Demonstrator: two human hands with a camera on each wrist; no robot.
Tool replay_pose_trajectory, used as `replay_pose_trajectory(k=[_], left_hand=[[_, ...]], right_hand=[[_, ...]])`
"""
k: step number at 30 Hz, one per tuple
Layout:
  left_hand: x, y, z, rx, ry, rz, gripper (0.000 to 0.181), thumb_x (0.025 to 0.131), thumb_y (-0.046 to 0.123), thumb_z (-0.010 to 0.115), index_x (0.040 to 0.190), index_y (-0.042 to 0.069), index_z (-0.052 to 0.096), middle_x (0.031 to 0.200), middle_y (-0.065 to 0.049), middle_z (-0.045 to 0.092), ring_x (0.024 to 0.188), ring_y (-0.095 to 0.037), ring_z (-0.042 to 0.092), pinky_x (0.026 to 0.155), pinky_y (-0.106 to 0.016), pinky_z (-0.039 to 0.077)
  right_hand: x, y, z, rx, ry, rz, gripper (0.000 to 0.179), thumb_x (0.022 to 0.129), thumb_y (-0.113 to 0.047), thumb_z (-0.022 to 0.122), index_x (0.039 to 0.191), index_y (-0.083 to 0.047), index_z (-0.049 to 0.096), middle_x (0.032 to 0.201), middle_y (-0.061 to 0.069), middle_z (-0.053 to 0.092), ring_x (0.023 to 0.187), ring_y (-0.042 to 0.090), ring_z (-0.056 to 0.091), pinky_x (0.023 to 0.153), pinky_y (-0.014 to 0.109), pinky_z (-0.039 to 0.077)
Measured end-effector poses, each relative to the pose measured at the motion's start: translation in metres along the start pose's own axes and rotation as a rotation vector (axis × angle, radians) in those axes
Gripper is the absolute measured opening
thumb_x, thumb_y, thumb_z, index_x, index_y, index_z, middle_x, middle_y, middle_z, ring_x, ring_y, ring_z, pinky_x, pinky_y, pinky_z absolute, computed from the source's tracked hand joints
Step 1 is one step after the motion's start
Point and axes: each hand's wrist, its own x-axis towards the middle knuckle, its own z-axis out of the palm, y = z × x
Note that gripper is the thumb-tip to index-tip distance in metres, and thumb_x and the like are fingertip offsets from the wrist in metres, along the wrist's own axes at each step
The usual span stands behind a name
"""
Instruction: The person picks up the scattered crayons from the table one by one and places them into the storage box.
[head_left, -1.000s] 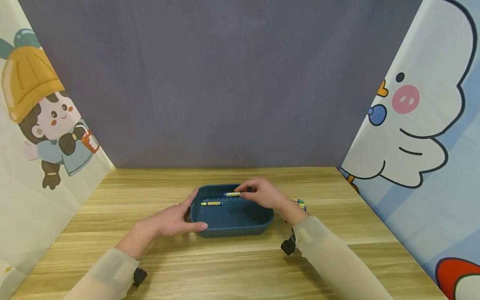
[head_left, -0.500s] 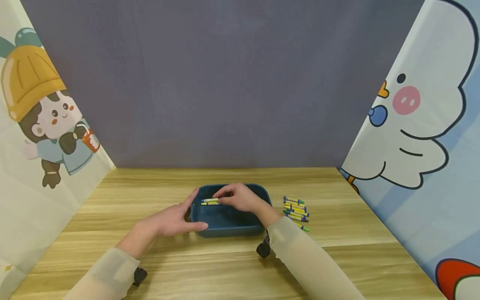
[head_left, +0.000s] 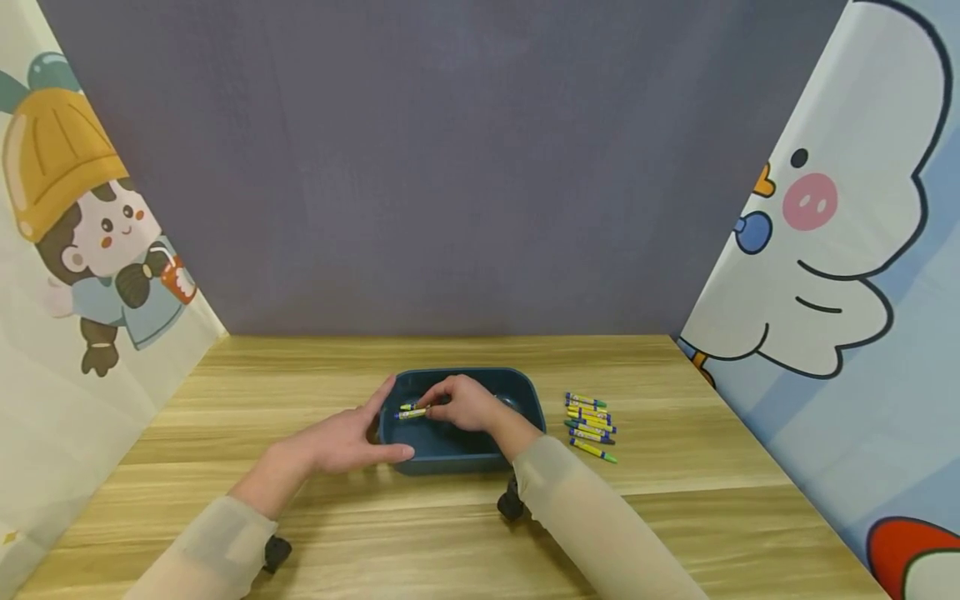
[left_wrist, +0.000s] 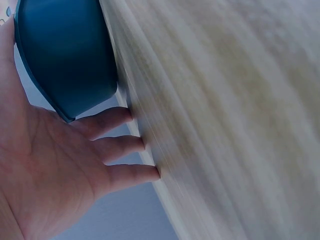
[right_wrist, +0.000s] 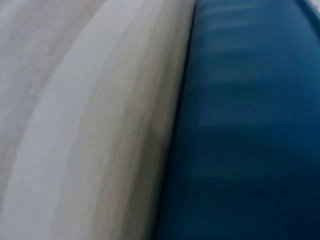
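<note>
A dark blue rectangular basin (head_left: 480, 447) sits on the table. Inside its left part, my right hand (head_left: 474, 406) pinches a yellow crayon (head_left: 409, 414) with blue bands between thumb and fingertips. Just behind that one lies another yellow crayon (head_left: 407, 407), partly covered. My left hand (head_left: 341, 442) spans the basin's left end, thumb at the near rim and index finger at the far corner. In the left wrist view, the other fingers (left_wrist: 132, 172) reach fairly straight down to the tabletop beside the basin wall (left_wrist: 70, 55). The right wrist view holds only the basin's outer side (right_wrist: 245, 125) and wood.
To the right of the basin, several more crayons (head_left: 590, 421) lie in a loose column on the wood-grain table (head_left: 420, 533). One crayon with a green tip (head_left: 593, 451) lies nearest me. A grey wall (head_left: 450, 167) stands behind, with cartoon-printed panels on both sides.
My right hand has travelled left across the basin with its crayon, which now lies in front of the other crayon. The crayons on the right have come into view. My left hand stays put.
</note>
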Motion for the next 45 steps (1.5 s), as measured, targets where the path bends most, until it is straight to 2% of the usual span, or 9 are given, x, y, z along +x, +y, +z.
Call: replay_pose_trajectory(k=[9, 18, 25, 30, 34, 39, 42, 45], left_hand=[[-0.001, -0.001, -0.001, 0.002, 0.005, -0.014, 0.126, 0.095, 0.077, 0.070, 0.178, 0.027, -0.012, 0.162, -0.030, 0.053, 0.140, -0.039, 0.063, 0.114, -0.062, 0.050], [-0.002, -0.002, -0.002, 0.004, 0.013, -0.008, 0.127, 0.095, 0.077, 0.070, 0.177, 0.027, -0.012, 0.160, -0.031, 0.055, 0.138, -0.038, 0.064, 0.114, -0.061, 0.051], [-0.002, -0.003, -0.001, -0.003, 0.006, -0.008, 0.127, 0.095, 0.077, 0.070, 0.178, 0.026, -0.011, 0.163, -0.031, 0.051, 0.142, -0.040, 0.062, 0.114, -0.062, 0.050], [-0.001, -0.002, -0.001, 0.000, 0.006, -0.011, 0.126, 0.094, 0.078, 0.070, 0.178, 0.027, -0.011, 0.164, -0.029, 0.051, 0.143, -0.040, 0.061, 0.114, -0.063, 0.050], [0.000, -0.001, -0.001, -0.010, 0.003, -0.007, 0.126, 0.094, 0.077, 0.070, 0.177, 0.030, -0.011, 0.163, -0.028, 0.053, 0.143, -0.039, 0.061, 0.115, -0.062, 0.049], [0.001, -0.001, 0.000, -0.006, 0.018, 0.009, 0.126, 0.094, 0.075, 0.072, 0.178, 0.025, -0.008, 0.159, -0.029, 0.057, 0.137, -0.037, 0.064, 0.113, -0.062, 0.050], [0.001, 0.000, 0.000, -0.001, 0.033, 0.012, 0.127, 0.094, 0.073, 0.074, 0.179, 0.023, -0.006, 0.154, -0.027, 0.061, 0.130, -0.032, 0.066, 0.112, -0.060, 0.051], [0.002, 0.000, 0.001, 0.006, 0.038, 0.013, 0.128, 0.093, 0.073, 0.075, 0.178, 0.024, -0.007, 0.152, -0.027, 0.063, 0.130, -0.032, 0.066, 0.112, -0.060, 0.050]], right_hand=[[0.003, 0.002, 0.005, -0.111, 0.013, 0.022, 0.016, 0.105, -0.017, 0.077, 0.117, -0.022, 0.086, 0.120, -0.004, 0.082, 0.108, 0.015, 0.071, 0.099, 0.039, 0.058], [0.001, -0.003, 0.006, -0.167, 0.046, 0.047, 0.016, 0.103, -0.016, 0.080, 0.114, -0.023, 0.087, 0.116, -0.006, 0.083, 0.110, 0.016, 0.073, 0.101, 0.041, 0.058], [0.001, -0.002, 0.006, -0.161, 0.045, 0.047, 0.017, 0.102, -0.018, 0.081, 0.116, -0.025, 0.086, 0.116, -0.007, 0.082, 0.103, 0.012, 0.071, 0.095, 0.037, 0.059], [-0.001, -0.002, 0.001, -0.109, 0.061, 0.041, 0.019, 0.103, -0.020, 0.080, 0.120, -0.025, 0.085, 0.120, -0.006, 0.081, 0.107, 0.014, 0.072, 0.094, 0.037, 0.060], [-0.005, -0.006, -0.008, -0.042, 0.072, 0.028, 0.022, 0.105, -0.023, 0.078, 0.125, -0.024, 0.084, 0.120, -0.005, 0.080, 0.106, 0.014, 0.071, 0.090, 0.037, 0.060], [-0.018, -0.009, -0.033, 0.026, 0.114, -0.033, 0.024, 0.106, -0.023, 0.077, 0.128, -0.017, 0.083, 0.116, -0.001, 0.080, 0.103, 0.014, 0.071, 0.089, 0.037, 0.060], [-0.027, -0.004, -0.051, 0.040, 0.161, -0.057, 0.025, 0.104, -0.022, 0.078, 0.127, -0.013, 0.083, 0.117, 0.003, 0.081, 0.105, 0.015, 0.072, 0.090, 0.034, 0.059], [-0.040, 0.010, -0.067, 0.041, 0.217, -0.068, 0.026, 0.103, -0.021, 0.079, 0.126, -0.009, 0.083, 0.115, 0.006, 0.081, 0.098, 0.015, 0.070, 0.083, 0.031, 0.056]])
